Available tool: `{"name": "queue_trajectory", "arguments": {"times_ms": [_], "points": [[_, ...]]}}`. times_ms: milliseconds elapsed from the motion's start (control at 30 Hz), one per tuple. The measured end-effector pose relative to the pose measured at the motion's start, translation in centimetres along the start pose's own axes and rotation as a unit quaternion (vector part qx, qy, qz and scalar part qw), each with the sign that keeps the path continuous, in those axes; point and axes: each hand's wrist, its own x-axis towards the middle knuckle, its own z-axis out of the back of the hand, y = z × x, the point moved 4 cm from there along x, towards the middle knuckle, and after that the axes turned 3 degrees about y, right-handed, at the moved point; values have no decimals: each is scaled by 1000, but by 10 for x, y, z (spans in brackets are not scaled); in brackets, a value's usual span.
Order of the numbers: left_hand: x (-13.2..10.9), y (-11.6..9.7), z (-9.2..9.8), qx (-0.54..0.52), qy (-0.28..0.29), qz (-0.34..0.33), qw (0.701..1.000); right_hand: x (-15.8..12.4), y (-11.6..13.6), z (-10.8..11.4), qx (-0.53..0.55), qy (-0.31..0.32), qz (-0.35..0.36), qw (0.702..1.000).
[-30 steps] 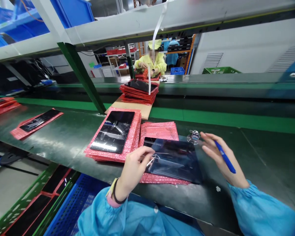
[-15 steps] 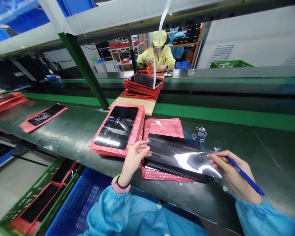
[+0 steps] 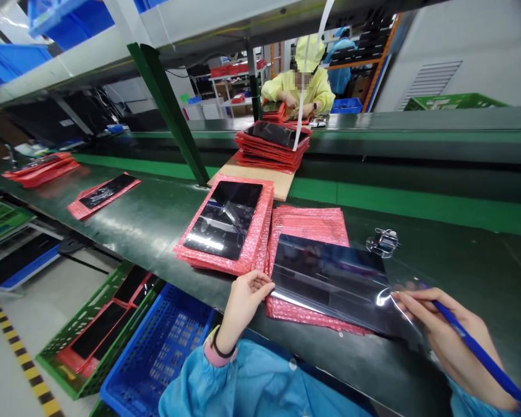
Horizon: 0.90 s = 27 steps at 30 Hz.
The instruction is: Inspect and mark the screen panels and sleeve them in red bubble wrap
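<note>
A black glass screen panel (image 3: 325, 278) lies on a stack of pink bubble-wrap bags (image 3: 312, 220), with a clear film (image 3: 406, 324) over it reaching past its right end. My left hand (image 3: 247, 298) is closed, fingertips pinching at the left edge where film and panel meet. The thumb and fingers of my right hand (image 3: 454, 333) pinch the film's right end. The same hand also carries a slim blue pen-like tool (image 3: 473, 341), lying back across the palm. Just left, another black screen panel (image 3: 226, 220) rests on a second bubble-wrap stack.
A clear tape dispenser (image 3: 382, 242) stands behind the film. Further back, red bags are piled (image 3: 271, 147) on a wooden board (image 3: 282, 184). A green post (image 3: 169, 116) rises at left. Blue (image 3: 156, 347) and green crates (image 3: 52, 359) sit below. A co-worker (image 3: 301, 81) sits opposite.
The film has come down closer over the panel, and both hands are lower. My right hand has moved rightward with the film's end. The camera view has turned slightly left.
</note>
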Motion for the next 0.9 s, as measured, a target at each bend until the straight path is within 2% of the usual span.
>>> {"name": "queue_trajectory", "arguments": {"times_ms": [300, 500, 900], "points": [[-2, 4, 0, 23, 7, 3, 1000, -4, 3, -3, 0, -7, -6, 1000], [-1, 9, 1, 29, 10, 6, 1000, -1, -6, -3, 1, 1, -6, 1000], [-2, 8, 2, 37, 8, 12, 999, -2, -7, -4, -4, 17, -7, 1000]]}}
